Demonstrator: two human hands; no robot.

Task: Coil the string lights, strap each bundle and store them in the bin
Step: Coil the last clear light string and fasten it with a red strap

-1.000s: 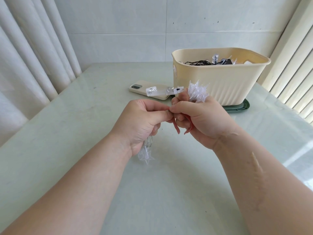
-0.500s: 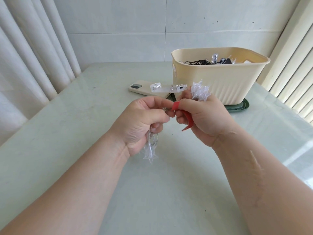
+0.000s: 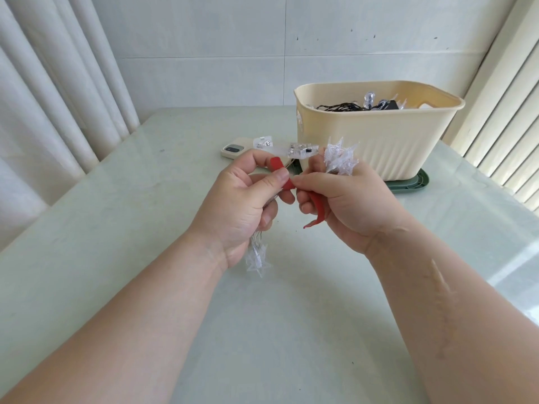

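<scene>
A coiled bundle of clear star-shaped string lights (image 3: 340, 156) is held over the table between both hands. My left hand (image 3: 242, 205) grips the bundle's lower part, where stars (image 3: 256, 261) hang out below the palm. My right hand (image 3: 347, 204) grips the upper part, and star tips stick up above its fingers. A red strap (image 3: 284, 179) runs across the bundle between the two thumbs; its free tail (image 3: 316, 212) curls down under my right hand. The clear battery box (image 3: 302, 149) pokes out above the fingers. The beige bin (image 3: 376, 141) stands behind, with dark-wired lights inside.
A phone (image 3: 234, 149) in a beige case lies flat left of the bin. A green lid (image 3: 408, 183) sits under the bin. The pale green table (image 3: 145, 228) stretches in front. Curtains hang at the left, blinds at the right.
The red strap, earlier mostly hidden in my fingers, now shows wrapped over the bundle between the thumbs. My left thumb has shifted onto it, and both hands rose slightly.
</scene>
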